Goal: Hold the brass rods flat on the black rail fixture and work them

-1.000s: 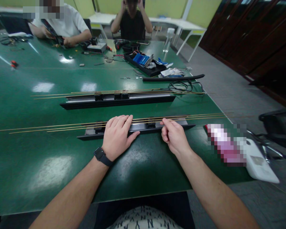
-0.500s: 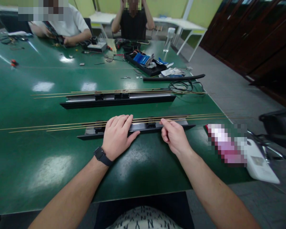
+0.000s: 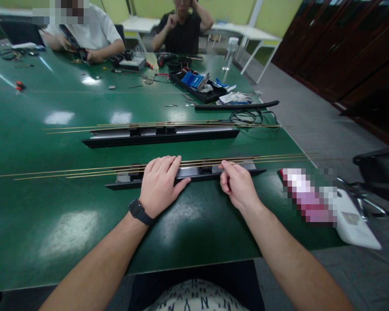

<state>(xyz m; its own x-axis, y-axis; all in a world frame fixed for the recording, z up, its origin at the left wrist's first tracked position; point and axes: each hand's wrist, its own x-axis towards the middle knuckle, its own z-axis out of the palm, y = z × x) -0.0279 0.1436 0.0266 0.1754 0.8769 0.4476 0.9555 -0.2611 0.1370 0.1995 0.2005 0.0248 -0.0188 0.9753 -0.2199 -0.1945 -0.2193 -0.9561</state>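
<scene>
A long black rail with a silver inner face (image 3: 188,172) lies across the table in front of me, with black blocks (image 3: 206,166) set along it. Several thin brass-coloured rods (image 3: 84,172) run lengthwise over it, past both of its ends. My left hand (image 3: 160,185) rests flat across the rods and rail, fingers extended and the thumb spread along the front edge. Near the rail's right end, my right hand (image 3: 238,183) is closed, thumb and forefinger pinching a thin rod. The left palm hides part of the rail.
Behind lies a second black rail (image 3: 162,139) with similar rods. Farther back are a black strip (image 3: 236,106), a coiled cable (image 3: 246,115), gloves (image 3: 235,98), a black tray (image 3: 210,95) and a clear bottle (image 3: 230,54). A white object (image 3: 356,220) is at right. Two people sit opposite.
My right hand has shifted slightly right with the pinched rod, and a rod's left end has moved right too. My left hand stays in place. A person opposite has lowered one hand.
</scene>
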